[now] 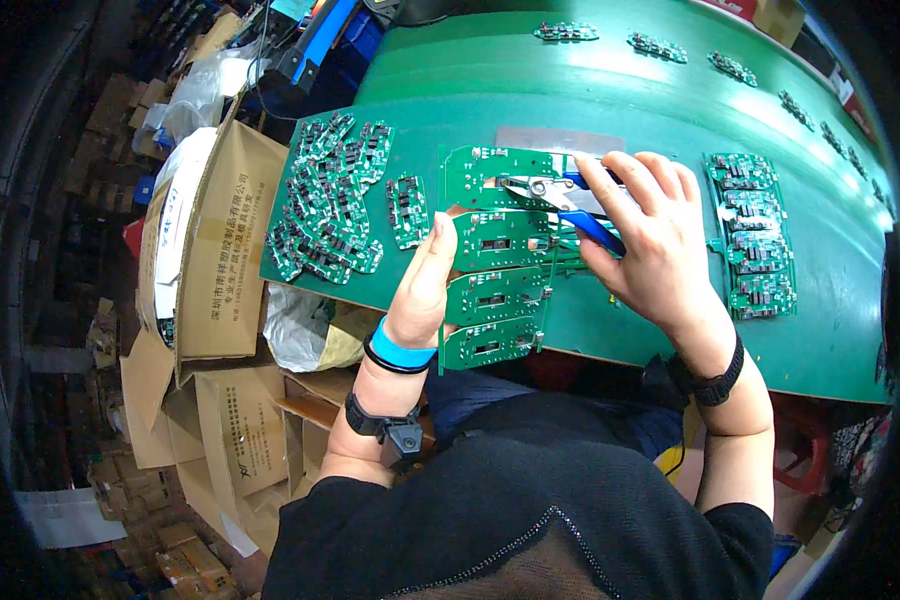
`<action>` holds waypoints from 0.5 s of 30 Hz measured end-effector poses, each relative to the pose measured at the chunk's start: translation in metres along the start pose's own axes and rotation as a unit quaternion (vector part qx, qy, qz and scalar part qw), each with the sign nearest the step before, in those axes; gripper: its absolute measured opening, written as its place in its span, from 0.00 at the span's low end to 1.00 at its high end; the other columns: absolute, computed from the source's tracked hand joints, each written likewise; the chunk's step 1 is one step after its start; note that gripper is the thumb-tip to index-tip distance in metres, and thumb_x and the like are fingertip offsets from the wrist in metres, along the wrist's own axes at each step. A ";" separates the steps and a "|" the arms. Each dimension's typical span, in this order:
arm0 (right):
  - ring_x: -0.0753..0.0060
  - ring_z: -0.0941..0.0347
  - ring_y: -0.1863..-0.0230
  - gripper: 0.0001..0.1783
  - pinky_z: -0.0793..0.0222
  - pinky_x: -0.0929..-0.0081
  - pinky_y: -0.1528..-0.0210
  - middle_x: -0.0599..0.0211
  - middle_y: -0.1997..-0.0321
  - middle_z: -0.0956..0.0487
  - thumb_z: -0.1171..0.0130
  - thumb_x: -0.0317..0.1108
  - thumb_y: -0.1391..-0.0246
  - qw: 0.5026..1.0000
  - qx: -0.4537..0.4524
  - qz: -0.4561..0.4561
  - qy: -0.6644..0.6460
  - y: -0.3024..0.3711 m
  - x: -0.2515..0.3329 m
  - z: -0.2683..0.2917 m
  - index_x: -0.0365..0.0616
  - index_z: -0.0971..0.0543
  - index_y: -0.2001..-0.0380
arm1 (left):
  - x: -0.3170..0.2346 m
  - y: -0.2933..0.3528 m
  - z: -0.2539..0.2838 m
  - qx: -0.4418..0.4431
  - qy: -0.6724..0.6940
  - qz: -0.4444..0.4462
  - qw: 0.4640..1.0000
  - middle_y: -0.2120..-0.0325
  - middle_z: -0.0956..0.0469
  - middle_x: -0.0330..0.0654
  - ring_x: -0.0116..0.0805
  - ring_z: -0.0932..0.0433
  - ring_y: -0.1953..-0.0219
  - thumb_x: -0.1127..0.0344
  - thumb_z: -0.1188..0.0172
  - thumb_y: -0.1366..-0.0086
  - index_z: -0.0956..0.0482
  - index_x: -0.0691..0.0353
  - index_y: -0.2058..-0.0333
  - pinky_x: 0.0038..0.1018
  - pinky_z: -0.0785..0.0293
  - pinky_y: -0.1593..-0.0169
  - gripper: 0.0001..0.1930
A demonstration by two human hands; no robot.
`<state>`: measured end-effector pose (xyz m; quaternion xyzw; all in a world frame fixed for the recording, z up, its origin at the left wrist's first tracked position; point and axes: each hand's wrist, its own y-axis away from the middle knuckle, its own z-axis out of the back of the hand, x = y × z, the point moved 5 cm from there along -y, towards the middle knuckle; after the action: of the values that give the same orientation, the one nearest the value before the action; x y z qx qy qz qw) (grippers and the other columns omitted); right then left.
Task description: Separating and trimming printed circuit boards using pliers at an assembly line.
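My left hand [425, 285] grips the left edge of a green circuit board panel [470, 180], its thumb showing and its other fingers mostly hidden behind. The panel is divided into several boards, one below another, and is held up over the bench's near side. Closed around blue-handled nippers [538, 189] is my right hand [660, 235]. Their metal jaws point left over the top board, near its dark slot. Whether the jaws touch it I cannot tell. A single small board [407, 211] lies just left of the panel.
A heap of small boards [335, 200] covers the left of the green bench [610, 335]. Another panel [755, 235] lies at the right. Several boards [657, 47] stand in a row on the far green surface. Open cardboard boxes [225, 240] flank the bench on the left.
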<state>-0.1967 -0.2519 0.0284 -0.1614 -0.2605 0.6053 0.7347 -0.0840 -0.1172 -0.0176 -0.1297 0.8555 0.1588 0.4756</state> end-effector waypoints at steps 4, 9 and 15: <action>0.57 0.36 0.54 0.37 0.43 0.61 0.50 0.62 0.56 0.30 0.35 0.31 0.72 1.000 0.000 -0.009 0.008 0.000 0.001 0.000 0.45 0.30 0.50 | -0.001 -0.003 0.000 0.003 -0.027 -0.019 0.999 0.47 0.36 0.51 0.47 0.31 0.49 0.43 0.73 0.33 0.51 0.54 0.39 0.51 0.30 0.50 0.30; 0.59 0.35 0.55 0.37 0.43 0.62 0.52 0.64 0.56 0.29 0.34 0.31 0.74 1.000 -0.019 0.000 0.006 0.001 0.000 0.000 0.45 0.29 0.51 | -0.002 -0.003 -0.002 0.021 0.033 0.003 0.999 0.46 0.37 0.52 0.48 0.32 0.48 0.43 0.72 0.33 0.52 0.54 0.38 0.50 0.31 0.49 0.30; 0.64 0.35 0.58 0.35 0.42 0.66 0.57 0.67 0.58 0.29 0.34 0.34 0.73 0.999 -0.029 0.012 0.009 0.001 0.000 -0.002 0.46 0.29 0.52 | 0.001 0.002 0.000 0.017 0.073 0.019 0.997 0.45 0.39 0.54 0.51 0.34 0.46 0.42 0.72 0.34 0.53 0.53 0.38 0.53 0.33 0.48 0.31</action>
<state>-0.1963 -0.2514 0.0258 -0.1912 -0.2695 0.6048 0.7246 -0.0848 -0.1156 -0.0186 -0.1171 0.8928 0.1436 0.4107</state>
